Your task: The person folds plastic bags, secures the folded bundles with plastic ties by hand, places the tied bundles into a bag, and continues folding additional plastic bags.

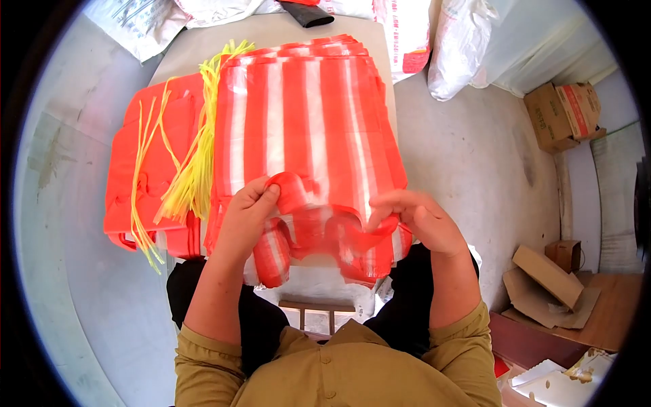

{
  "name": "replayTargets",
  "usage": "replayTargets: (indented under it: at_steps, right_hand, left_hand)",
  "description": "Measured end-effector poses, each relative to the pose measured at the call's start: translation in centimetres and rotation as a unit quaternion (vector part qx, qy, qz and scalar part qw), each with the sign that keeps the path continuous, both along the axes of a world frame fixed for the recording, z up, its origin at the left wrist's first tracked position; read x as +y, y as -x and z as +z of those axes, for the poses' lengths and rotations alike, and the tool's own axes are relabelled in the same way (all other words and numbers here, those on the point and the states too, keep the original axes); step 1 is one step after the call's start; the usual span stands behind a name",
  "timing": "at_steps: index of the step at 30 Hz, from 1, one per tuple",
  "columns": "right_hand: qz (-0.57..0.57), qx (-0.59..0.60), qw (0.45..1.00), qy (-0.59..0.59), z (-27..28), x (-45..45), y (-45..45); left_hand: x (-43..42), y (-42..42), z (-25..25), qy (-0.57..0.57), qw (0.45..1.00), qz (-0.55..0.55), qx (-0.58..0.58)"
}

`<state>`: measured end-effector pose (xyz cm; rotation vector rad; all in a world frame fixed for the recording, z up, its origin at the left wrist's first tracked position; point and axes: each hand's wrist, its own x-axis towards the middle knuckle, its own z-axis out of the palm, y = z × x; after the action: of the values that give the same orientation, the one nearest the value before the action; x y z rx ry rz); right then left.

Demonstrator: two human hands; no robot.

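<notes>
A stack of red-and-white striped plastic bags (291, 122) lies before me, its handle ends hanging over the near edge of the table. My left hand (256, 203) is closed, pinching the red edge of the top bag between thumb and fingers. At the bag's other handle, my right hand (417, 220) has its fingers hooked around a red strip, with some fingertips stretched across the bag. Between my hands the bag's near edge is lifted and crumpled. A bundle of yellow ties (203, 152) lies along the left side of the stack.
A pile of plain red bags (152, 152) lies left of the striped ones, with loose yellow strands on top. White printed sacks (139, 27) and a black object (306, 13) are at the far end. Cardboard boxes (563, 115) stand right; an open carton (553, 288) sits nearer.
</notes>
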<state>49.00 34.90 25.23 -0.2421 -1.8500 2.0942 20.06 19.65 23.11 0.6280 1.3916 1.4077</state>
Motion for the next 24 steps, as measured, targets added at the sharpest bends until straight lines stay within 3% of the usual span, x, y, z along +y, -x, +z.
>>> replayTargets:
  at_steps: [4, 7, 14, 17, 20, 23, 24]
  right_hand:
    - [0.067, 0.01, 0.998, 0.013, 1.0, -0.1, -0.5]
    - [0.049, -0.033, 0.997, 0.043, 0.4, -0.2, -1.2]
    - [0.086, 0.033, 0.991, 0.096, 0.0, 0.4, -2.2]
    - [0.074, 0.053, 0.987, 0.133, 0.6, 0.2, -1.9]
    - [0.038, 0.045, 0.986, 0.156, 0.9, -0.3, -0.6]
    - [-0.012, -0.017, 0.989, 0.148, 0.5, -0.4, 0.5]
    - [-0.011, -0.065, 0.989, 0.135, 0.3, 0.0, 0.8]
  left_hand:
    - [-0.1, 0.1, 0.3, -0.005, 1.0, -0.005, 0.012]
    - [0.0, 0.0, 0.2, 0.0, 1.0, -0.009, 0.008]
    - [-0.1, 0.0, -0.7, -0.011, 0.999, -0.013, 0.039]
    - [-0.4, 0.5, -1.0, 0.024, 0.995, -0.067, 0.07]
    - [-0.6, 0.2, -0.3, 0.043, 0.969, -0.127, 0.21]
    - [-0.4, -0.1, 0.5, -0.092, 0.881, -0.176, 0.43]
    - [-0.4, -0.1, 0.4, -0.114, 0.867, -0.19, 0.446]
